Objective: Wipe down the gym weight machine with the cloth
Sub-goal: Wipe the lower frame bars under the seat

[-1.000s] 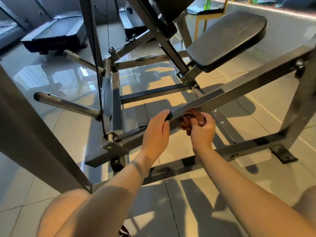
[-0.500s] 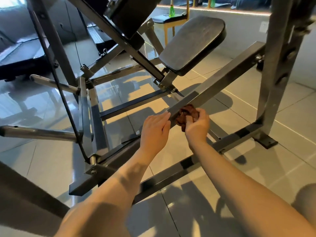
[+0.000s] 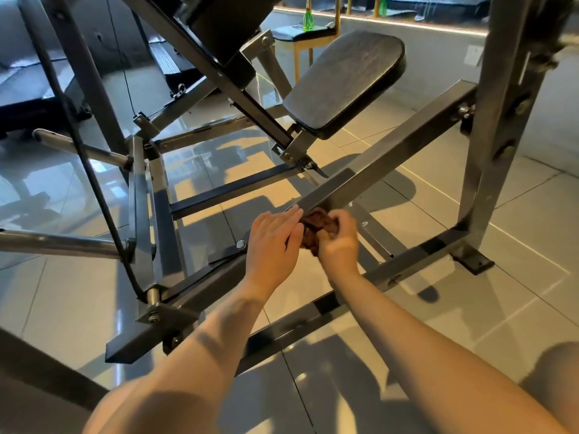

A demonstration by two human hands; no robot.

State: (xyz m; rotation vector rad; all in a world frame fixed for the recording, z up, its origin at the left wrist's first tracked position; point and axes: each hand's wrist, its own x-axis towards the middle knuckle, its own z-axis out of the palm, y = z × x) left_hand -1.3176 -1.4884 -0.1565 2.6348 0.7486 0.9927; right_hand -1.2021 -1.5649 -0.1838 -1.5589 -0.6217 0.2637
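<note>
The cloth, a dark reddish-brown bundle, is bunched against the slanted bar of the weight machine, low on the bar and between the two hands. It is gripped by the right hand, whose fingers are curled round it. The left hand is laid over the same bar with its fingers nearly straight and together, nothing being held, its fingertips just beside the cloth.

Bright daylight falls from the upper right, casting hard shadows across the glossy floor tiles. Glare whitens the left. Wide-angle bending warps the frame edges.
</note>
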